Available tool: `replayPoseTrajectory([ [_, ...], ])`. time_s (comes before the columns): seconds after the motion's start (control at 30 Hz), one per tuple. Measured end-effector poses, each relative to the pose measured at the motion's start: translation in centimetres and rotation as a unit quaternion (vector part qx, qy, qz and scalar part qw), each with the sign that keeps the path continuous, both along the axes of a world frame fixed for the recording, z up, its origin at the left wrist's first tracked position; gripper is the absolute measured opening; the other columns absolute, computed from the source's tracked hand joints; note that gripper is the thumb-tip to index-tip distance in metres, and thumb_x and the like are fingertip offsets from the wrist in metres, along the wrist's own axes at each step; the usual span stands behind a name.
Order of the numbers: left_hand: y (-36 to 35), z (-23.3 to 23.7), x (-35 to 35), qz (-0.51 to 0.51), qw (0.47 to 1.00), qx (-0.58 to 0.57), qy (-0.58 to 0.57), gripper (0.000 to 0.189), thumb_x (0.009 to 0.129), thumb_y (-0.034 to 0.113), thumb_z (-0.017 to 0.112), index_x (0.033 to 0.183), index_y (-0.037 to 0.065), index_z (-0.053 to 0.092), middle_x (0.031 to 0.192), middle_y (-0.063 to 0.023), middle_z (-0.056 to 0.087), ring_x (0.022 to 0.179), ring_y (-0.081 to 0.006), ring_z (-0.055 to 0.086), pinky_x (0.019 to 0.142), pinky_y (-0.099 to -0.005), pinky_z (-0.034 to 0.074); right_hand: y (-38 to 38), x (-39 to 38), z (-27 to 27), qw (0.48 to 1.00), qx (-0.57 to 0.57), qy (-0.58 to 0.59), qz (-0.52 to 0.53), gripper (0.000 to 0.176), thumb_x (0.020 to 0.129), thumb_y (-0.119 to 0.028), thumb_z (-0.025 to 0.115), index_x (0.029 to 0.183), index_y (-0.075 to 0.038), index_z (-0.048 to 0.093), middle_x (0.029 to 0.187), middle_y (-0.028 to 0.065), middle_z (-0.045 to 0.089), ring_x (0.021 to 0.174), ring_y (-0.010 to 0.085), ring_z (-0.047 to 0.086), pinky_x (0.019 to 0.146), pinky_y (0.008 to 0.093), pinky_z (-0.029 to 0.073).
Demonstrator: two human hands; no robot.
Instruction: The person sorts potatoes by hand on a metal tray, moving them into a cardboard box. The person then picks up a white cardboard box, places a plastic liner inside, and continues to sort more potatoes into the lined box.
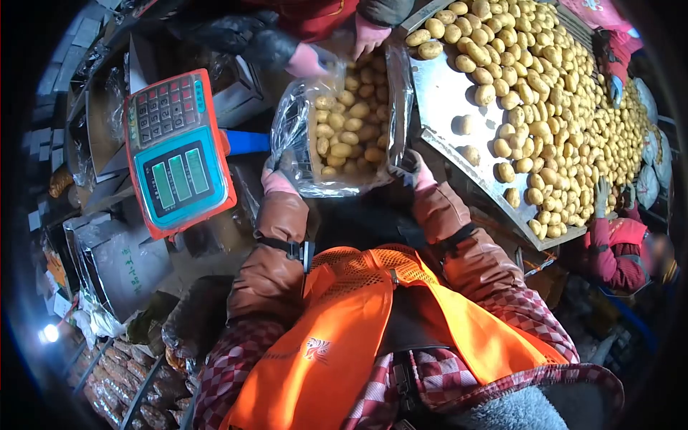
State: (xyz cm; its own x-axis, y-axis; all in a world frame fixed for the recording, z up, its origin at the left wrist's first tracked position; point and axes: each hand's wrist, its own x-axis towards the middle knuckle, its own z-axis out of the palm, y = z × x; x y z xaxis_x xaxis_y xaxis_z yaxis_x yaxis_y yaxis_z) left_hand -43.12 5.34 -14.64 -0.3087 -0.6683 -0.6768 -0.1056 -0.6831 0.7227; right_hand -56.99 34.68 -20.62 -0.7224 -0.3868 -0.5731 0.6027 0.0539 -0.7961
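A box of potatoes (349, 136) lined with see-through plastic is in front of me. The plastic liner (292, 118) hangs over its left and near sides. My left hand (279, 176), in a pink and grey glove, is closed on the box's near left corner, with plastic under the fingers. At the near right corner my right hand (417, 172), gloved alike, has its fingers bent round the edge. Part of the grip on both sides is hidden. Across the box, a co-worker's pink-gloved hands (370, 36) are at the far rim.
A red and teal digital scale (179, 154) stands to the left. On the right, a metal sorting table (448, 107) carries many loose potatoes (552, 107), with other people's hands along its far side. Cardboard boxes (118, 265) and bagged goods (129, 380) lie at lower left.
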Motion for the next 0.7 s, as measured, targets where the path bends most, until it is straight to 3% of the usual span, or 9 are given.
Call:
replayPoseTrajectory([
  [0.1,1.7,-1.4,0.1,-0.004,0.993,-0.117,0.019,0.027,0.088,0.014,0.075,0.111,0.006,0.062,0.083,-0.0033,0.064,0.066,-0.0113,0.056,0.056,-0.0276,0.044,-0.3,1.0,-8.1,0.981,-0.064,-0.181,-0.005,0.04,0.091,-0.021,0.067,0.125,-0.004,0.055,0.107,0.0111,0.065,0.096,0.0232,0.063,0.081,0.0358,0.053],
  [0.13,2.0,-1.9,0.5,-0.013,0.987,-0.162,0.018,0.028,0.089,0.013,0.074,0.112,0.005,0.061,0.084,-0.0039,0.064,0.068,-0.0124,0.057,0.058,-0.0283,0.045,-0.4,1.5,-11.7,0.893,-0.265,-0.356,-0.07,0.024,0.099,-0.021,0.054,0.111,-0.003,0.065,0.092,0.0117,0.067,0.082,0.028,0.064,0.07,0.0406,0.056],
  [0.2,2.7,-2.5,1.0,-0.035,0.968,-0.25,0.017,0.03,0.09,0.013,0.072,0.115,0.003,0.061,0.087,-0.0052,0.064,0.071,-0.0146,0.058,0.064,-0.0298,0.048,-5.0,3.6,3.1,0.963,-0.049,-0.26,-0.05,0.022,0.097,-0.018,0.054,0.091,-0.005,0.071,0.072,0.0026,0.063,0.061,0.0155,0.057,0.057,0.0299,0.047],
  [0.27,3.4,0.4,0.0,-0.048,0.871,-0.47,-0.136,0.039,0.091,0.013,0.069,0.127,0.002,0.058,0.116,-0.018,0.066,0.104,-0.0261,0.063,0.093,-0.0351,0.048,-4.3,4.3,8.6,0.984,0.029,-0.167,0.056,0.02,0.095,-0.015,0.054,0.092,-0.006,0.071,0.075,0.0013,0.064,0.063,0.013,0.057,0.058,0.0273,0.046],
  [0.33,6.6,9.8,-1.5,-0.232,0.664,-0.661,-0.26,0.04,0.088,0.007,0.065,0.128,0.007,0.059,0.119,-0.0207,0.065,0.11,-0.0306,0.062,0.097,-0.0393,0.048,-1.6,4.9,5.9,0.995,0.018,-0.035,0.088,0.019,0.093,-0.002,0.053,0.102,-0.006,0.069,0.084,0.0008,0.066,0.071,0.011,0.059,0.063,0.0251,0.047],
  [0.47,9.2,4.4,-5.9,-0.634,0.538,-0.446,-0.332,0.036,0.09,0.008,0.051,0.123,0.018,0.062,0.122,-0.0154,0.06,0.108,-0.0358,0.063,0.09,-0.0441,0.054,2.8,4.2,2.2,0.995,-0.045,-0.077,0.035,0.027,0.089,0.01,0.054,0.108,-0.005,0.066,0.088,-0.0003,0.066,0.074,0.0103,0.059,0.066,0.0236,0.047],
  [0.53,8.0,-1.3,-8.9,-0.615,0.529,-0.43,-0.396,0.033,0.095,0.015,0.043,0.122,0.005,0.059,0.114,-0.0221,0.065,0.102,-0.0405,0.065,0.086,-0.0481,0.053,3.8,4.7,2.5,0.997,-0.046,0.038,0.045,0.025,0.089,0.008,0.056,0.108,-0.005,0.066,0.086,-0.0004,0.066,0.072,0.011,0.059,0.065,0.0233,0.047],
  [0.6,6.7,-4.8,-11.5,-0.552,0.615,-0.333,-0.455,0.038,0.1,0.021,0.039,0.129,0.004,0.054,0.12,-0.0244,0.062,0.108,-0.0402,0.062,0.09,-0.0472,0.052,4.5,4.6,3.9,0.989,-0.079,-0.124,0.005,0.022,0.09,0.004,0.059,0.108,-0.006,0.066,0.085,-0.0006,0.066,0.071,0.0101,0.059,0.064,0.0228,0.047],
  [0.7,5.9,-3.7,-11.7,-0.549,0.614,-0.328,-0.462,0.039,0.1,0.022,0.039,0.134,0.005,0.05,0.126,-0.0231,0.06,0.115,-0.0404,0.058,0.098,-0.045,0.047,5.1,4.6,5.4,0.993,-0.002,-0.104,0.062,0.019,0.091,-0.002,0.062,0.11,-0.006,0.066,0.084,-0.0006,0.066,0.07,0.0085,0.058,0.062,0.0227,0.045],
])
